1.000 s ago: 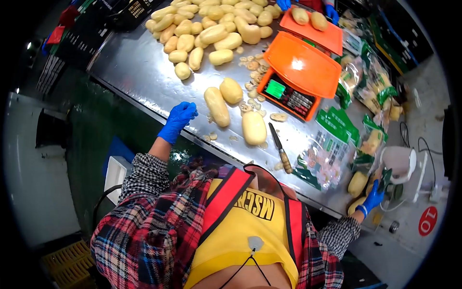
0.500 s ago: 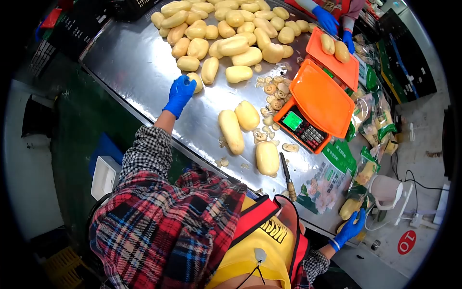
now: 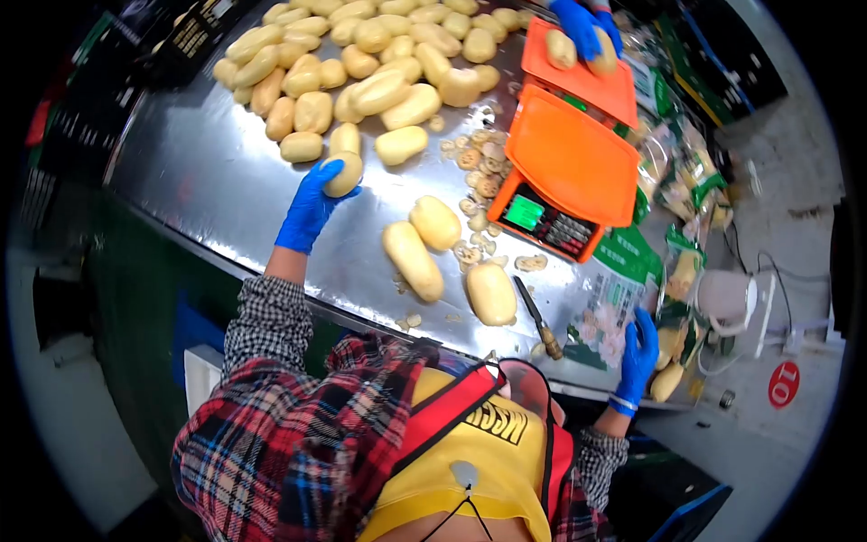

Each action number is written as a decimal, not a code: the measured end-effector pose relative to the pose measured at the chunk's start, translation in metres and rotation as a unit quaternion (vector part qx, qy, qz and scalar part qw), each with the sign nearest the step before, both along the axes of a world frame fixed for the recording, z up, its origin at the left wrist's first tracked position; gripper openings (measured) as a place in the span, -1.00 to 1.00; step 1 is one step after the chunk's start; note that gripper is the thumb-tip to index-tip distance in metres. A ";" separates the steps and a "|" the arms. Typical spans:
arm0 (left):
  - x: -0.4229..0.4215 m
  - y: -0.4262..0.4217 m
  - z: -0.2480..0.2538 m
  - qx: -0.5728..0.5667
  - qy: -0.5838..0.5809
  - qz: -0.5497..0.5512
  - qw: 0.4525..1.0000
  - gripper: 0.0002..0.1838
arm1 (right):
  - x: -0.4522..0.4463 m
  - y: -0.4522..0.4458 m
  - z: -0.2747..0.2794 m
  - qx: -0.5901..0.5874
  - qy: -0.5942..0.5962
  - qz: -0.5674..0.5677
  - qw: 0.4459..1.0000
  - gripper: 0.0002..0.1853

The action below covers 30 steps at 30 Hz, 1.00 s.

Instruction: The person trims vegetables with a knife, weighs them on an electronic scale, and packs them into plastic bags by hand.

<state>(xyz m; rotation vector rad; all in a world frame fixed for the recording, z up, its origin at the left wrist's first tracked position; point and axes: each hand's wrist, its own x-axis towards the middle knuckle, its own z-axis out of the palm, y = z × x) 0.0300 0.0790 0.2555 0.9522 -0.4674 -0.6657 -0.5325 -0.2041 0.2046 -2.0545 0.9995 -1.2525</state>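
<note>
My left hand [image 3: 312, 210], in a blue glove, holds a small round lotus root piece [image 3: 343, 174] over the metal table [image 3: 217, 208]. My right hand [image 3: 639, 357], also gloved in blue, is at the table's right front edge with its fingers apart and nothing in it. Beside it lie a green and clear printed bag [image 3: 603, 316] and packed roots [image 3: 670, 361]. Between my hands are a long root piece [image 3: 413, 261], two thick pieces [image 3: 435, 223] [image 3: 491, 294] and a knife [image 3: 539, 322] with a wooden handle.
Many pale root pieces [image 3: 379, 92] are heaped at the back. Two orange scales [image 3: 569, 163] [image 3: 579, 72] stand right of centre, with thin slices [image 3: 483, 172] beside them. A co-worker's gloved hand [image 3: 580, 25] touches a root on the far scale. A pink-white jug [image 3: 725, 298] is at the right.
My left hand has reached to the round piece and taken hold of it. My right hand has left the packed roots and moved to the table edge. The co-worker's hand now touches a root.
</note>
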 end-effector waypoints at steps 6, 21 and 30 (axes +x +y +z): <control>-0.136 -0.089 0.059 -0.118 0.174 -0.351 0.913 -0.27 | 0.122 0.057 0.050 0.196 -0.080 0.241 0.947 -0.44; -0.416 -0.360 0.023 0.262 -0.295 -0.526 0.753 -0.27 | -0.035 -0.022 0.017 0.287 -0.656 0.130 0.686 -0.36; -0.514 -0.431 -0.075 0.130 -0.587 -0.330 0.728 0.28 | -0.105 -0.073 0.008 0.267 -0.469 0.001 0.842 -0.26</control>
